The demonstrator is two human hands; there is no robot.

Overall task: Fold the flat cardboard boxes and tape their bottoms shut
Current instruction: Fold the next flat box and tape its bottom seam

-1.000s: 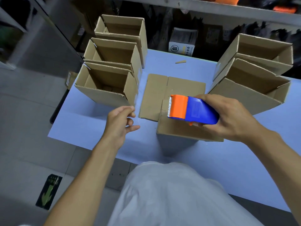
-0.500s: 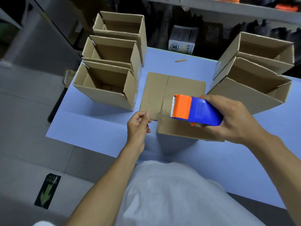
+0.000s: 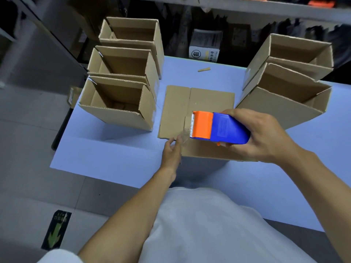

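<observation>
Since a moment ago: left hand [image 3: 171, 149] has come in from the open surface to the toothed mouth of the tape dispenser [image 3: 218, 128]; right hand [image 3: 260, 135] has barely shifted.
Box being taped: upturned box [image 3: 205, 151] at the near edge, closed bottom facing up, under the dispenser and partly hidden by it.
Tape end: clear strip [image 3: 183, 136], faint and hard to see, between the left fingertips and the orange cutter.
Hands: left seems to pinch the tape end, thumb and fingers close together; right is wrapped around the blue body, holding it above the box.
Flat cardboard: unfolded sheet [image 3: 191, 105] lying just beyond the box.
Finished boxes: three open boxes [image 3: 117, 103] far left, two [image 3: 281, 95] far right.
Surface: pale blue surface [image 3: 106, 156].
Risk, fingers: left fingertips are just beside the serrated blade; a jerk could nick them.
Risk, tape: the strip may slip back, fold onto itself, or land off the seam.
Risk, box: nothing steadies it near the edge.
</observation>
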